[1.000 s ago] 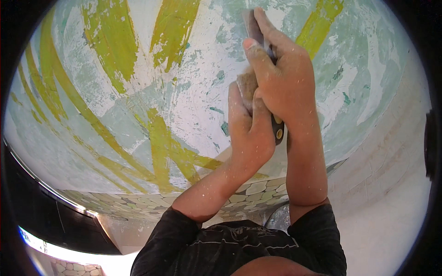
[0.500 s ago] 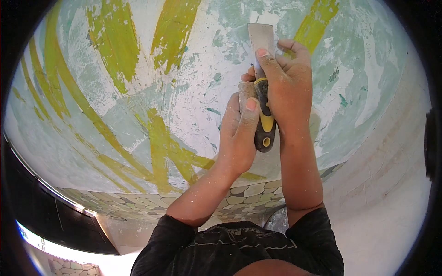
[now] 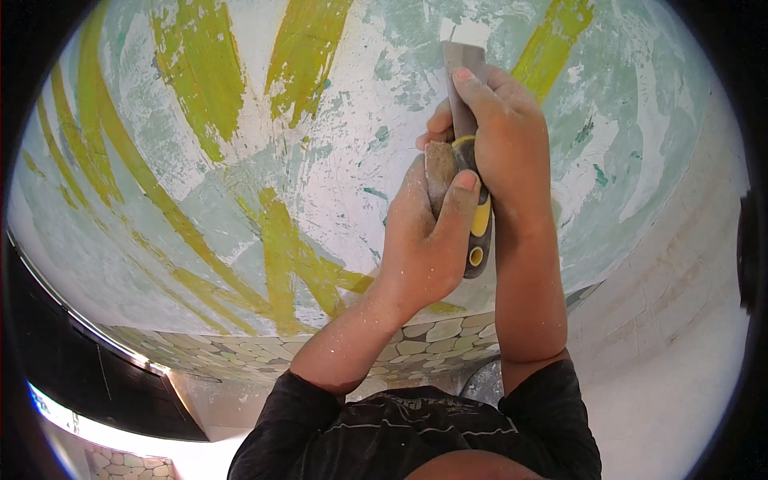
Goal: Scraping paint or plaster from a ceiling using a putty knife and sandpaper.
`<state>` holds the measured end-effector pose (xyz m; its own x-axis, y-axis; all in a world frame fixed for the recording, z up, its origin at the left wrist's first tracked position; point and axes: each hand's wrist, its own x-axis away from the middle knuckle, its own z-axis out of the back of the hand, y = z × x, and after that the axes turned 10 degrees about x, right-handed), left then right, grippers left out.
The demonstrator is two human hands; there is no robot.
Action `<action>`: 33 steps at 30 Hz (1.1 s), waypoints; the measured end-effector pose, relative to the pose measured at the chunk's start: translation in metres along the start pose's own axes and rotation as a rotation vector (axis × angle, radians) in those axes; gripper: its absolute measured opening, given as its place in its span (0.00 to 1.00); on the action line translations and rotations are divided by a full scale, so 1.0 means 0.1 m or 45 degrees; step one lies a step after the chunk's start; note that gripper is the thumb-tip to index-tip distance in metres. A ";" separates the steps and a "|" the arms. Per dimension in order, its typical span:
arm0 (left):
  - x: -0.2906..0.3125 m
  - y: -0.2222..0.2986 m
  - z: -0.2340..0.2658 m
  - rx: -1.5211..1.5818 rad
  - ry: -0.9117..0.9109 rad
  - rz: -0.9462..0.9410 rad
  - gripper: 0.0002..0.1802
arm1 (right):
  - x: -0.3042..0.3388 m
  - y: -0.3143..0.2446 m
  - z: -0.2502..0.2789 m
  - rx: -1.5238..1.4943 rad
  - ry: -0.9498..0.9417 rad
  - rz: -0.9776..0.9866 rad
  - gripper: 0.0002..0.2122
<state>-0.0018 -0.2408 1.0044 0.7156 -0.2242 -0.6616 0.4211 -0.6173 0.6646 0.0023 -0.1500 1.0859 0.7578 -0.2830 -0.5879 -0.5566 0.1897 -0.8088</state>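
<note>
The head camera is looking from above the wearer's dark shirt (image 3: 416,420), facing down and forward onto the painted surface (image 3: 344,184). It is covering the left hand (image 3: 424,240) and right hand (image 3: 512,148) at close range, beyond the surface's lower edge. The fisheye lens is bowing that edge and is leaving the frame's corners black.
</note>
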 end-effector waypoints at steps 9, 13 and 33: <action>-0.02 0.24 -0.06 0.020 -0.005 0.167 0.19 | -0.06 -0.08 -0.02 0.101 0.025 0.003 0.11; -0.01 0.23 -0.08 0.040 -0.079 0.107 0.18 | -0.07 -0.08 0.05 0.122 0.044 0.007 0.12; -0.04 0.20 -0.12 0.075 -0.054 0.128 0.30 | -0.07 -0.08 0.08 0.390 0.045 0.123 0.15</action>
<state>0.0108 -0.2432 1.0245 0.7276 -0.3184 -0.6076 0.3141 -0.6328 0.7077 0.0044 -0.1421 1.0967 0.6915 -0.2812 -0.6654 -0.4928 0.4899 -0.7191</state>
